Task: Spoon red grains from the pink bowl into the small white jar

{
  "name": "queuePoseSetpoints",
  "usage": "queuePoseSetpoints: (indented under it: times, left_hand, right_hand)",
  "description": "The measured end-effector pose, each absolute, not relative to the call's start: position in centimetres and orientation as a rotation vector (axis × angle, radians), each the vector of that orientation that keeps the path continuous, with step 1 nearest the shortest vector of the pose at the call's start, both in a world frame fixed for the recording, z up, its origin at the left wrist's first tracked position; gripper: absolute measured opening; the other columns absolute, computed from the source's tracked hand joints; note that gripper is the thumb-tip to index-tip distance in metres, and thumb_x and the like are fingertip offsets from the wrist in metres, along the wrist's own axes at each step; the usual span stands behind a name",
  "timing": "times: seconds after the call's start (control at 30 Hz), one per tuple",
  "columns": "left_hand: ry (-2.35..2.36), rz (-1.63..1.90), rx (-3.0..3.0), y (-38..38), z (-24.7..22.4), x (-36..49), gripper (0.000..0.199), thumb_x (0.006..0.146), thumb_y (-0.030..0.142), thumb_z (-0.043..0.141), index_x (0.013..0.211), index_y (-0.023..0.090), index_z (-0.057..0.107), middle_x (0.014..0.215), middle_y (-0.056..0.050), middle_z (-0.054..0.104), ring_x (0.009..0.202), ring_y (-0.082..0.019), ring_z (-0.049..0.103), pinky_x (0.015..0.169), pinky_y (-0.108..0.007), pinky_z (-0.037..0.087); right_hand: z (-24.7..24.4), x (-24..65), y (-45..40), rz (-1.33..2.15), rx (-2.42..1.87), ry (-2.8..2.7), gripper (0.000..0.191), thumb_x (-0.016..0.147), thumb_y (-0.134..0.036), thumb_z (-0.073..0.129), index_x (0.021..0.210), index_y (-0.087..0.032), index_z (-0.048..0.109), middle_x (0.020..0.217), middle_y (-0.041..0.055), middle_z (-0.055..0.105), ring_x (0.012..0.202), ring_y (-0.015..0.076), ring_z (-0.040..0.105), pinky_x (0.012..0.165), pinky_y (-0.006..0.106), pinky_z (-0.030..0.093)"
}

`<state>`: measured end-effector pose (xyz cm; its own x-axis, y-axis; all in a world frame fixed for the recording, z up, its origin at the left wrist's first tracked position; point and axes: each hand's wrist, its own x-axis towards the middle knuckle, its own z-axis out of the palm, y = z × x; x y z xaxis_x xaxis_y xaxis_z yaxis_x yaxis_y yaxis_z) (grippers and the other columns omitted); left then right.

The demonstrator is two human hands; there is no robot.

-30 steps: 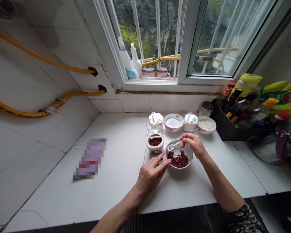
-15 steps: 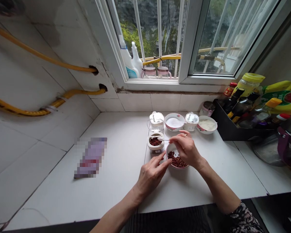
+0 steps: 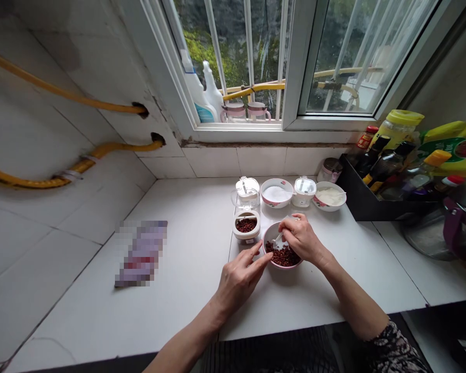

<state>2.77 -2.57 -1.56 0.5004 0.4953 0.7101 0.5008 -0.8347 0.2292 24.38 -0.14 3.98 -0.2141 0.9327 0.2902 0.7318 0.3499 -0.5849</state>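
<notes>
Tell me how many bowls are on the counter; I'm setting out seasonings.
3: one with red bits under the right hand, steadied by the left hand; two white-filled bowls behind, middle and right.

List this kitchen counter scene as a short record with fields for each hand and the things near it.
left hand: fingertips on the rim of the pink bowl
right hand: holds a small white spoon over the bowl
bowl contents: dark red peppercorns
beside bowl: open white jar with the same spice
behind: two bowls of white powder, two lidded jars
</notes>
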Motion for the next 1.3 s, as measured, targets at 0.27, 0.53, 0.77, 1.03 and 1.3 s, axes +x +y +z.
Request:
queuePoseSetpoints:
  times: [0.27, 0.53, 0.77, 1.03, 1.3]
  left_hand:
    - [-0.886, -1.284, -2.693, -2.6, -1.5, 2.8, 0.025, 0.095, 0.013, 0.054, 0.116, 0.021, 0.067, 0.125, -0.014, 0.067, 0.093, -0.018, 0.07, 0.072, -0.027, 0.059]
    - [-0.894, -1.28, -2.703, -2.6, -1.5, 2.8, 0.026, 0.096, 0.014, 0.053, 0.116, 0.022, 0.067, 0.125, -0.014, 0.067, 0.094, -0.019, 0.069, 0.072, -0.027, 0.059]
    - [-0.879, -1.291, -2.683, -2.5, -1.6, 2.9, 0.024, 0.096, 0.014, 0.054, 0.114, 0.021, 0.068, 0.124, -0.014, 0.067, 0.096, -0.019, 0.069, 0.075, -0.028, 0.06]
    - [-0.892, -1.303, -2.679, -2.5, -1.5, 2.9, 0.025, 0.096, 0.016, 0.053, 0.115, 0.021, 0.068, 0.124, -0.014, 0.067, 0.094, -0.018, 0.07, 0.073, -0.027, 0.059]
    - [-0.882, -1.296, -2.639, -2.5, -1.4, 3.0, 0.025, 0.097, 0.015, 0.051, 0.113, 0.022, 0.069, 0.122, -0.013, 0.068, 0.092, -0.018, 0.07, 0.071, -0.027, 0.059]
  right_hand:
    - [4.6, 25.1, 0.2, 0.842, -1.419, -1.571, 0.015, 0.076, -0.018, 0.046, 0.069, -0.022, 0.059, 0.053, -0.002, 0.066, 0.057, 0.0169, 0.064, 0.08, 0.033, 0.049]
    - [5.0, 25.7, 0.5, 1.033, -1.367, -1.318, 0.013, 0.07, -0.027, 0.052, 0.069, -0.019, 0.063, 0.052, 0.0005, 0.066, 0.054, 0.0157, 0.059, 0.064, 0.029, 0.049]
    - [5.0, 25.6, 0.8, 1.108, -1.284, -1.225, 0.015, 0.071, -0.032, 0.057, 0.074, -0.019, 0.063, 0.053, -0.0009, 0.064, 0.055, 0.0149, 0.058, 0.065, 0.03, 0.05]
    - [5.6, 22.4, 0.5, 0.741, -1.171, -1.49, 0.014, 0.092, -0.03, 0.051, 0.092, -0.02, 0.061, 0.073, 0.0027, 0.072, 0.072, 0.018, 0.067, 0.078, 0.035, 0.05]
    - [5.8, 22.4, 0.0, 0.013, -0.989, -2.018, 0.02, 0.092, -0.01, 0.046, 0.097, -0.021, 0.062, 0.079, 0.001, 0.074, 0.072, 0.0174, 0.064, 0.1, 0.042, 0.04]
